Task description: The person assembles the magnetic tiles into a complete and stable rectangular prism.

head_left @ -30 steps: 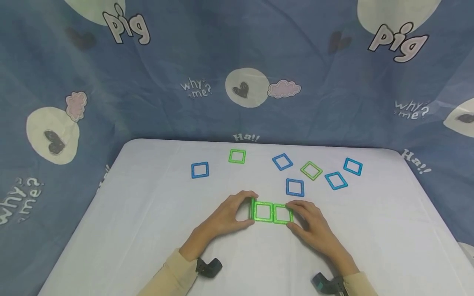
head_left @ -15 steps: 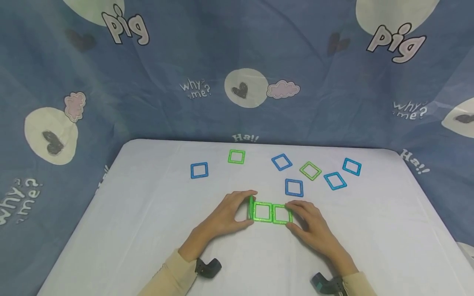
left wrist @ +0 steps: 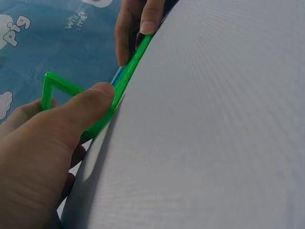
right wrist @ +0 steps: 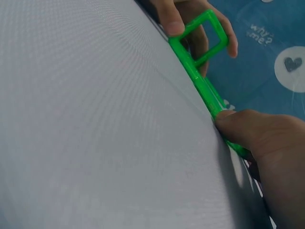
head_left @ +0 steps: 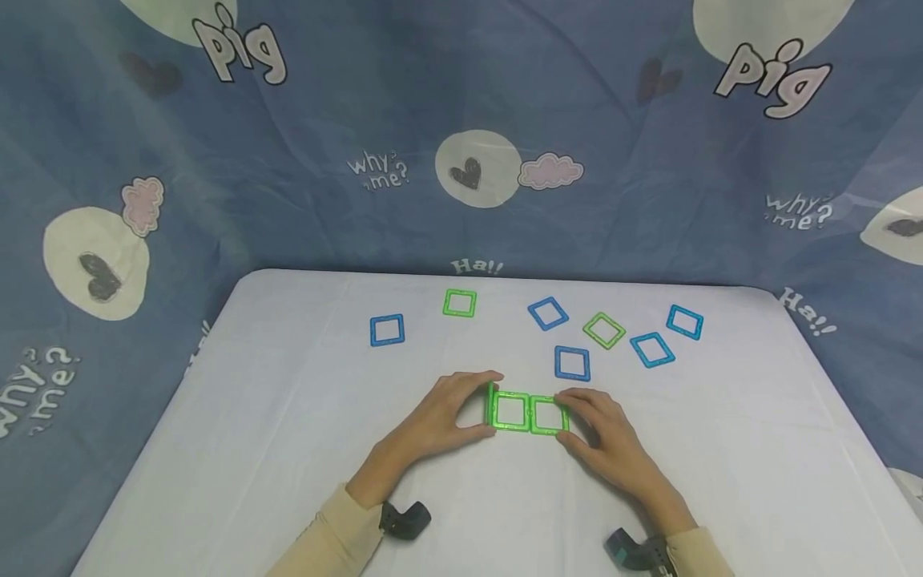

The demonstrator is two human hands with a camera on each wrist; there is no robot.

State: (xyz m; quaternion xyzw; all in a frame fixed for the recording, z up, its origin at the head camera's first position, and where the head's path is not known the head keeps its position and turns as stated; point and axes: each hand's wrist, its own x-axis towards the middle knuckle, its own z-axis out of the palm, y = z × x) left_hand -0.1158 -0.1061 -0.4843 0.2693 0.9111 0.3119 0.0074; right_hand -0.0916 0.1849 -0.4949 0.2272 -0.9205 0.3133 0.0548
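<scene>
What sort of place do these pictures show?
Probably a play or recording corner indoors, though little of the room shows: a white table, a blue cloth with cartoon prints behind it, and green and blue square frames on the table.

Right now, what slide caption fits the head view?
Left hand pinches an upright green frame; right hand grips the outer of two adjoining flat green frames.

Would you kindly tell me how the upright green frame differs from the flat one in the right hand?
The upright green frame stands on edge, while the flat green frame lies on the table. The left hand grips the upright one; the right hand grips the flat one. Both are green with open centres.
</scene>
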